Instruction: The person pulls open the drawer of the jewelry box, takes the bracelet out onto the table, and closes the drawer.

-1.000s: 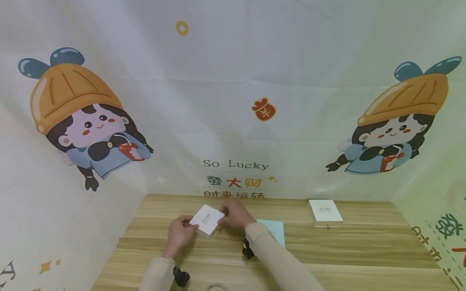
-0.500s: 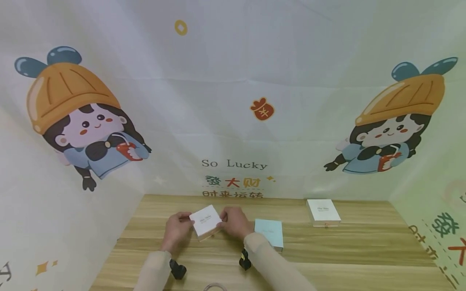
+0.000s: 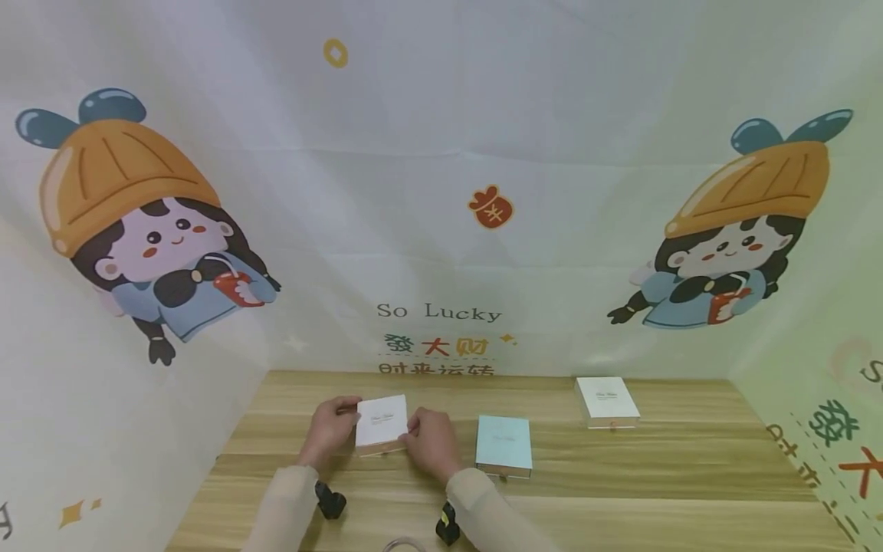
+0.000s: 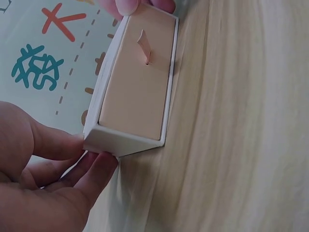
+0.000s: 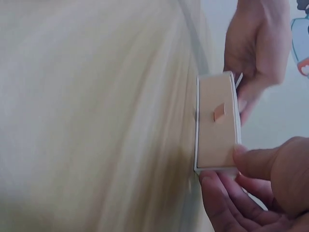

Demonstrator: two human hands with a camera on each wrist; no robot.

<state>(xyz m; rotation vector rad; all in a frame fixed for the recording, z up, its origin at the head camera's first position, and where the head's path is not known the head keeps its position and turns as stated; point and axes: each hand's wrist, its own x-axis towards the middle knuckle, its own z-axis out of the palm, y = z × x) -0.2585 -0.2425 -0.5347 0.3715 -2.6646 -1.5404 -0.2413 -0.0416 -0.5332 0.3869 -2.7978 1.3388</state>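
A white drawer box [image 3: 382,420] with fine lettering on its lid sits at the left part of the table, between both hands. Its peach drawer front [image 4: 137,82] faces the person and carries a small ribbon tab [image 4: 144,46]. My left hand [image 3: 329,429] pinches the box's left side, thumb near the lid edge and fingers lower down. At the opposite side, my right hand [image 3: 432,445] grips the near right corner, with the thumb [image 5: 256,162] over the drawer front's edge. In both wrist views the drawer is flush inside its sleeve.
To the right of the hands lies a light blue box [image 3: 503,443] of similar size. Another white box [image 3: 608,399] stands farther right, near the back edge of the wooden table [image 3: 655,483]. A printed cloth backdrop [image 3: 441,253] rises behind. Part of a ring-shaped object [image 3: 403,543] shows at the front.
The white box has turned from a slant to nearly square with the table, its drawer front now facing the person. The right hand has come nearer, uncovering the light blue box.
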